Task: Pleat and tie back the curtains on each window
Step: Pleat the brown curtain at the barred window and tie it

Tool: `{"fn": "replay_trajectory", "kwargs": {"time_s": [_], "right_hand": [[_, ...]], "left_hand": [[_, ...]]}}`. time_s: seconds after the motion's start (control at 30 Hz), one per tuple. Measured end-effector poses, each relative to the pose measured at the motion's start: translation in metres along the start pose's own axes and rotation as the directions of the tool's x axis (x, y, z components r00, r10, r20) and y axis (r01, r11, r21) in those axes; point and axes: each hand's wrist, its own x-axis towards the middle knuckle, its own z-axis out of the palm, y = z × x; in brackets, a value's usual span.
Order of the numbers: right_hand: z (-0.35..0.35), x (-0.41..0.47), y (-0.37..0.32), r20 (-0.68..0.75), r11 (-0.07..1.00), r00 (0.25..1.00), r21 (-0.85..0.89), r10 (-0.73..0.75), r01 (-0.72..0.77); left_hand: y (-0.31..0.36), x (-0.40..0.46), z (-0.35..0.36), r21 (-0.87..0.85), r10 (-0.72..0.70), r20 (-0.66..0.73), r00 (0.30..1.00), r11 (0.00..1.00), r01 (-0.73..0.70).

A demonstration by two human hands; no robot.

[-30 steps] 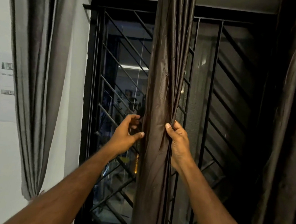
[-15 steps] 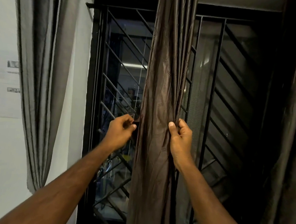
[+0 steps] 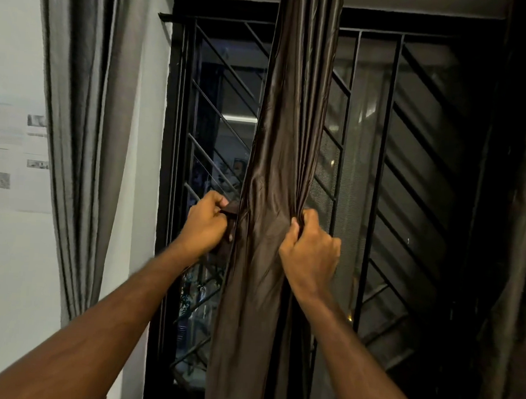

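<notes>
Hands have closed tighter: left hand (image 3: 205, 223) now pinches the tie (image 3: 230, 210), right hand (image 3: 309, 249) bunches the curtain (image 3: 276, 169); tying seems underway.

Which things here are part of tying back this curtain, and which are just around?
In the job: brown curtain; dark tie-back strap; left hand gripping the strap; right hand gripping the curtain's edge.
Just around: grey curtain; window grille; wall notice.

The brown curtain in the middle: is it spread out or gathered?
Gathered. The brown curtain hangs as one narrow bunch of folds; the left hand and right hand grip its edges.
</notes>
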Motion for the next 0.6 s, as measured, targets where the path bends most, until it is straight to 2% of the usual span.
{"fn": "replay_trajectory", "kwargs": {"time_s": [0.13,0.27,0.33,0.4,0.47,0.6], "right_hand": [[-0.001,-0.001,-0.004,0.005,1.0,1.0,0.022,-0.006,0.006],[-0.006,-0.01,-0.025,0.01,0.988,0.997,0.136,-0.075,0.073],[-0.004,-0.016,-0.034,0.056,0.968,0.994,0.238,-0.091,0.075],[0.0,-0.019,-0.034,0.109,0.931,0.993,0.366,-0.053,0.01],[0.003,-0.02,-0.026,0.15,0.894,0.987,0.447,-0.056,-0.017],[0.005,-0.026,-0.01,0.348,0.843,0.908,0.537,-0.234,0.012]], "left_hand": [[-0.002,0.003,-0.001,-0.12,-0.047,0.077,0.996,0.991,0.056],[0.015,-0.014,0.016,-0.159,0.114,0.198,0.974,0.984,-0.082],[0.027,-0.022,0.029,-0.226,0.176,0.234,0.956,0.966,-0.122],[0.031,-0.022,0.036,-0.305,0.188,0.228,0.955,0.945,-0.113],[0.027,-0.02,0.037,-0.304,0.183,0.226,0.957,0.946,-0.11],[0.021,-0.02,0.032,-0.313,0.152,0.259,0.954,0.947,-0.066]]}}
